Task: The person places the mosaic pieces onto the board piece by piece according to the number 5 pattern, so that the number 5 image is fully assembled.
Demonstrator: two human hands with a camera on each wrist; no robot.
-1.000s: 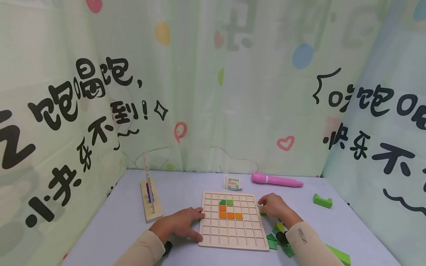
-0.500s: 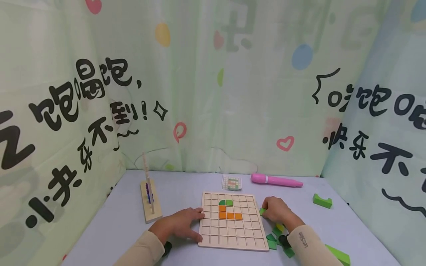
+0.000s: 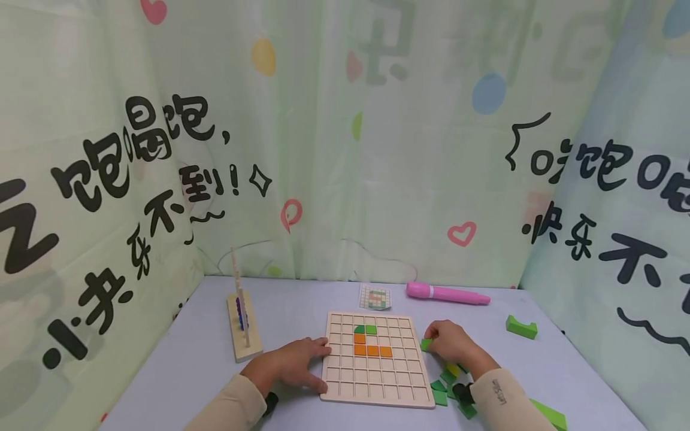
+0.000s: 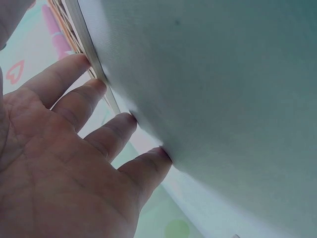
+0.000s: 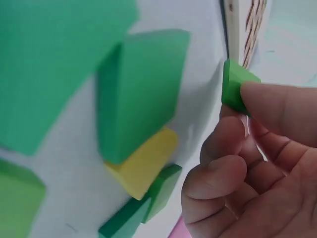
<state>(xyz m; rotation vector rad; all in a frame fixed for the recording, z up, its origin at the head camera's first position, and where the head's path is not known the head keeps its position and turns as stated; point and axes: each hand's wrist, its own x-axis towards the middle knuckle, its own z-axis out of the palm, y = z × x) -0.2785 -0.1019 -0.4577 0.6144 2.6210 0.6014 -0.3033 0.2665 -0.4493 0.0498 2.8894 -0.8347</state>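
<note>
A square wooden grid board [image 3: 377, 377] lies on the table. Set in its cells are several orange tiles [image 3: 373, 351], a light green tile [image 3: 371, 330] and a dark green rounded tile [image 3: 359, 329]. Along the board's left edge rests my left hand [image 3: 293, 362], fingers spread; in the left wrist view its fingertips [image 4: 94, 87] touch the edge. Just off the right edge, my right hand [image 3: 454, 346] pinches a small green tile [image 5: 237, 85] between thumb and index finger. Loose green pieces [image 5: 143, 89] and a yellow piece [image 5: 146, 161] lie below that hand.
A printed pattern card [image 3: 375, 297] and a pink pen-shaped object [image 3: 447, 294] lie behind the board. On the left stands a wooden frame with an upright rod [image 3: 245, 326]. Green blocks [image 3: 521, 327] are on the right. Curtains enclose the table.
My right hand has shifted slightly right and toward me, and the green tile now shows between its fingers. The left hand and the board stay in place.
</note>
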